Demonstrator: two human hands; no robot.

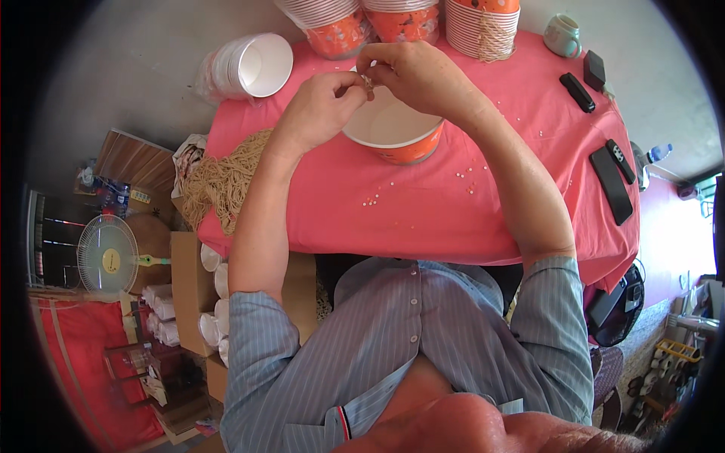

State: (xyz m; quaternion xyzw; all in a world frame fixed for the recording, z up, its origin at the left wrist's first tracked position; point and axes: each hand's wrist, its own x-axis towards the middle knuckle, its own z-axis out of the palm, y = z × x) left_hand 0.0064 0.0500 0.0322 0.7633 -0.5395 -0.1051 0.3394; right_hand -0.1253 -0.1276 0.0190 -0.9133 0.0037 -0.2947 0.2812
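Over the far rim of an orange-and-white paper bucket (393, 140), my two hands meet at the fingertips. My left hand (319, 106) is closed in a pinch on a small bit of beige twine (368, 87). My right hand (423, 79) reaches across from the other side, fingers bent and pinching the same twine. The bucket stands upright, its pale inside partly hidden by my hands. To the left of my left forearm, a loose heap of beige twine (226, 177) hangs over the table's edge.
Stacked orange buckets (400, 23) line the back of the pink-covered table (340, 219); another stack (264, 64) lies on its side. Small white bits are scattered about. A mug (562, 35), a black phone (610, 185) and other dark items sit at right. A fan (109, 257) stands at left.
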